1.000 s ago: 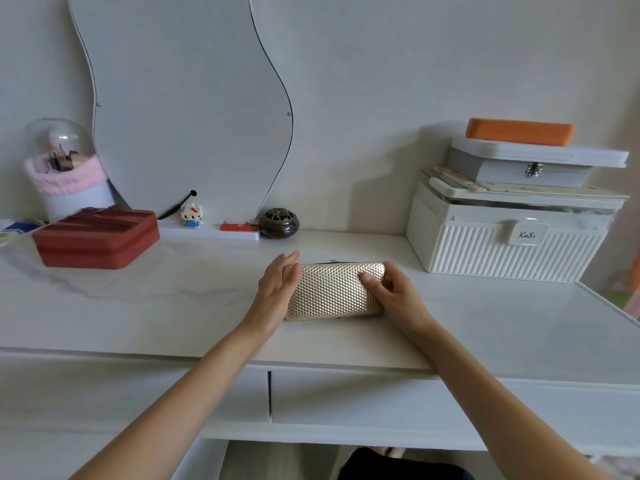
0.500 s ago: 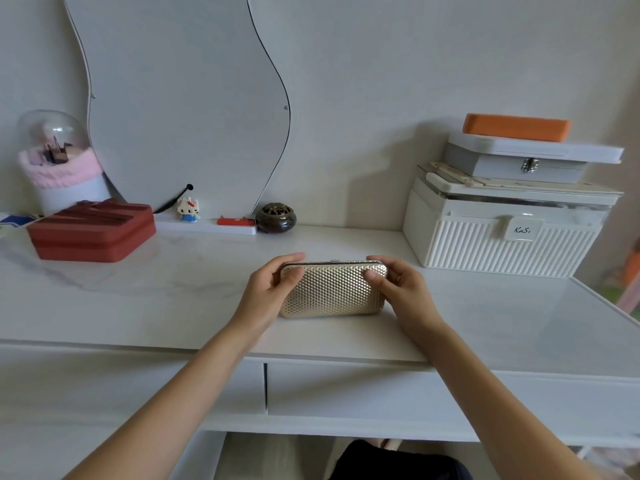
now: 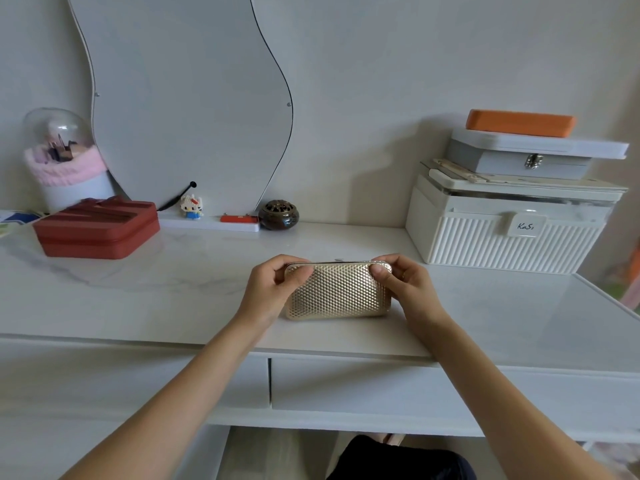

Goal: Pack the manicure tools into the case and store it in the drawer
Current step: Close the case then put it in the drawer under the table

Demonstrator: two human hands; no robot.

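Case [image 3: 337,291], gold and embossed, is lying closed near the front middle of the white vanity top [image 3: 173,299], above the closed drawer [image 3: 381,386]. The left hand [image 3: 268,292] is pinching its left end, thumb on the lid and fingers curled behind; the right hand [image 3: 407,289] is pinching the right end likewise. Nothing is standing between the case and the drawer front. Well apart at the left, a red box [image 3: 97,228] is sitting shut. At the right, a white ribbed bin [image 3: 502,237] is carrying a grey latched box [image 3: 530,157] and an orange block [image 3: 519,123]; their contents are hidden.
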